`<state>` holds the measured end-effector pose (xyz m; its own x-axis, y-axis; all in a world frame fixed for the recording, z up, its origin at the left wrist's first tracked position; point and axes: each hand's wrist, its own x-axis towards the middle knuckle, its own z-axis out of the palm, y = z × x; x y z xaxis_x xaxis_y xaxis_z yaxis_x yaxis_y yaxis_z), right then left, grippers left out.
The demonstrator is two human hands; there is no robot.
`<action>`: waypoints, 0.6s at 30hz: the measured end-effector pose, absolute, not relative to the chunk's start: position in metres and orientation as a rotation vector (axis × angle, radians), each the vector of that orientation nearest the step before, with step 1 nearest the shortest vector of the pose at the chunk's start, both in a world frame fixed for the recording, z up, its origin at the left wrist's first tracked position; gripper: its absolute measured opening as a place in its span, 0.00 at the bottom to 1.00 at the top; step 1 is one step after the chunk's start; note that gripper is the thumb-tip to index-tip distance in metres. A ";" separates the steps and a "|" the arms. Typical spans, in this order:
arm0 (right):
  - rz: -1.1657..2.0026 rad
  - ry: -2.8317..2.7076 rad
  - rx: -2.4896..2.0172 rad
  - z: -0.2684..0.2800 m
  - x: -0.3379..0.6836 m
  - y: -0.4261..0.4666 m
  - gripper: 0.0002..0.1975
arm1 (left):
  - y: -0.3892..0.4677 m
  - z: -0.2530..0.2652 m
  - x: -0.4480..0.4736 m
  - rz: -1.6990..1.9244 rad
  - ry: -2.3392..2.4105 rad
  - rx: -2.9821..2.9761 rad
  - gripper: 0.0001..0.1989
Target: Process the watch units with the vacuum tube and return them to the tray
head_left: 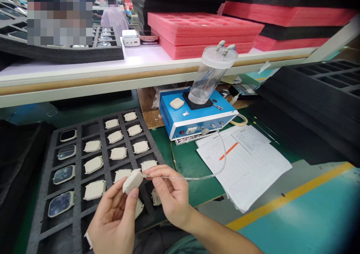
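My left hand point(114, 216) grips a cream watch case point(133, 181) between thumb and fingers, tilted above the foam tray. At the case's right edge, my right hand point(173, 196) pinches the end of a thin clear tube point(202, 178). The tip meets or nearly meets the case; the exact contact is too small to tell. From there the tube curves to the front of a blue box point(194, 120). Beneath my hands lies a dark grey foam tray point(78, 160) with several cream cases and a left column of watches with dark screens point(64, 174).
A clear cylinder point(206, 77) and another cream case point(177, 103) stand on the blue box. Printed sheets point(244, 171) with an orange strip lie to the right. Pink foam trays point(197, 29) sit on the shelf point(112, 81) above. Black foam trays point(317, 100) are stacked at right.
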<state>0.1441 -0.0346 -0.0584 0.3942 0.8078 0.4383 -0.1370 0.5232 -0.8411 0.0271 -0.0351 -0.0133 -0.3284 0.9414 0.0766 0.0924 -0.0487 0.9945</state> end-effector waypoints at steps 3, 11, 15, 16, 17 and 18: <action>0.698 -0.983 -0.813 -0.059 0.144 -0.035 0.11 | -0.035 -0.015 0.026 1.465 1.484 1.130 0.16; 0.715 -0.972 -0.792 -0.059 0.144 -0.034 0.12 | -0.035 -0.016 0.026 1.458 1.493 1.116 0.19; 0.724 -0.970 -0.783 -0.059 0.144 -0.034 0.12 | -0.035 -0.017 0.026 1.448 1.518 1.109 0.20; 0.727 -0.969 -0.781 -0.059 0.144 -0.034 0.12 | -0.035 -0.017 0.026 1.450 1.518 1.107 0.20; 0.728 -0.968 -0.780 -0.060 0.143 -0.034 0.12 | -0.035 -0.017 0.026 1.452 1.514 1.106 0.20; 0.729 -0.966 -0.781 -0.060 0.143 -0.034 0.12 | -0.035 -0.017 0.026 1.453 1.509 1.105 0.20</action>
